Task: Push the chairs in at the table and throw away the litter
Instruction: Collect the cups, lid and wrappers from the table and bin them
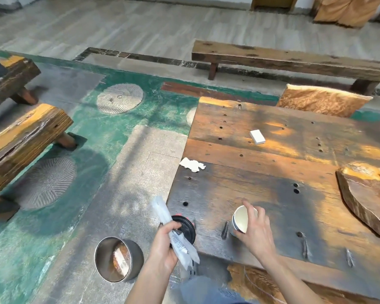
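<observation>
Standing on the floor at near left, a metal bin, open mouth tilted toward the camera, something pale lying inside. Sitting further left, 2 heavy wooden benches, well apart from the counter and looking not yet pushed in.

Clamping shut on a clear plastic wrapper, the left hand, just beside the counter's near left corner, with a black lid pinched behind the wrapper in the same grip.

Closing around a white paper cup on the counter's near edge, the right hand, fingers curled over the rim and side, thumb side hidden, so cannot tell whether the grip is fully tight.

Lying further along the left edge, a crumpled white tissue; resting beyond it toward the far middle, a small white box. Waiting at far right, a cushioned seat at the counter's far side.

Judging the step as gathering litter: squeezing the cup lightly to avoid crushing or spilling, lifting it straight up, then carrying both handfuls left to the bin and dropping them squarely into its mouth. Returning afterward for the tissue, and checking whether the box counts as litter.
</observation>
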